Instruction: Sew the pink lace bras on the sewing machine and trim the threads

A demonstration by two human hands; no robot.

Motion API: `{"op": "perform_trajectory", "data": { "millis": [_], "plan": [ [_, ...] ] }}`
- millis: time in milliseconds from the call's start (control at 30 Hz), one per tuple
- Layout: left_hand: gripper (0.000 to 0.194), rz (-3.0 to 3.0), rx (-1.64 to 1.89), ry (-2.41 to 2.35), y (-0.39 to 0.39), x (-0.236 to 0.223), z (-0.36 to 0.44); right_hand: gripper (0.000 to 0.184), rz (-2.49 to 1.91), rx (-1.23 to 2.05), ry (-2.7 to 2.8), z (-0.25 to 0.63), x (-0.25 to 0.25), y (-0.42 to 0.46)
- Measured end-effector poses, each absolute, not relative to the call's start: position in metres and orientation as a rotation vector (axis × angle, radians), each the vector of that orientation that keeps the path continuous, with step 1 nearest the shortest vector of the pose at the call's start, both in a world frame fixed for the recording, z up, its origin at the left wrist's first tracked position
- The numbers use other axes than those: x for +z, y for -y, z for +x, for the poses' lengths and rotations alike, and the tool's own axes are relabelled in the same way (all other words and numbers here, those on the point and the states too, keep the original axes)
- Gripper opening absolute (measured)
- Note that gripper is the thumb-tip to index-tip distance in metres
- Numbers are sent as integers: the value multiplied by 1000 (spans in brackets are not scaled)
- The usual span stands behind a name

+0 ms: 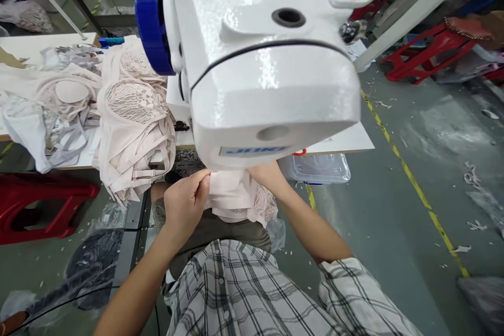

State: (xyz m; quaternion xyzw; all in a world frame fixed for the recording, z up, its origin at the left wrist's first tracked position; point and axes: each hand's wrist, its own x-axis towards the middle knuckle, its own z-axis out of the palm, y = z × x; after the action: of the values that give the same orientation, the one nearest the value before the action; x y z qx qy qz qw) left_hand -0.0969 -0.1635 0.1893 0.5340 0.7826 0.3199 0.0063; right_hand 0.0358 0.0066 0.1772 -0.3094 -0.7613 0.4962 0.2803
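Note:
A white sewing machine [271,105] with a blue handwheel [153,34] fills the upper middle of the view. Just below its head hangs a pale pink bra [232,191] with a lace part, draped over my lap. My left hand [185,202] is closed, pinching the bra's upper left edge between thumb and fingers. On the other side, my right hand [265,174] reaches in at the bra's upper right. The machine head covers its fingers, so their grip is hidden. Needle and presser foot are also out of sight behind the head.
Pale pink bras [134,126] lie heaped on the table's left, overhanging its edge, beside more white and grey ones [59,100]. A clear plastic box [321,168] sits under the right table edge. Red stools [43,207] stand left and far right. Scraps litter the floor.

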Motion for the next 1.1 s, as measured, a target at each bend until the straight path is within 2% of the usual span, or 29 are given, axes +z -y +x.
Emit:
{"op": "perform_trajectory", "data": {
  "millis": [267, 500, 633, 733, 800, 833, 933, 967, 1100],
  "plan": [
    [27, 1589, 1077, -2432, 163, 185, -100, 25, -807, 1442, 1927, 36, 170, 0],
    [24, 1605, 1105, -2345, 166, 188, -101, 37, -922, 2068, 1352, 57, 150, 31],
    [25, 1761, 990, -2268, 177, 190, -96, 34, -896, 2148, 1279, 81, 142, 53],
    [33, 2000, 926, -2176, 185, 187, -87, 24, -789, 1882, 1603, 98, 144, 69],
    [48, 2176, 812, -2038, 187, 182, -80, 14, -608, 1527, 1901, 109, 146, 78],
    [49, 2245, 738, -1966, 188, 178, -76, 10, -483, 1330, 2012, 113, 147, 82],
    [15, 2383, 643, -1896, 188, 167, -72, 8, -144, 933, 2122, 123, 147, 91],
    [11, 2413, 671, -1913, 188, 164, -72, 9, -70, 877, 2132, 125, 146, 92],
    [21, 2464, 801, -1981, 188, 164, -76, 15, 117, 736, 2162, 128, 143, 92]
  ]
}}
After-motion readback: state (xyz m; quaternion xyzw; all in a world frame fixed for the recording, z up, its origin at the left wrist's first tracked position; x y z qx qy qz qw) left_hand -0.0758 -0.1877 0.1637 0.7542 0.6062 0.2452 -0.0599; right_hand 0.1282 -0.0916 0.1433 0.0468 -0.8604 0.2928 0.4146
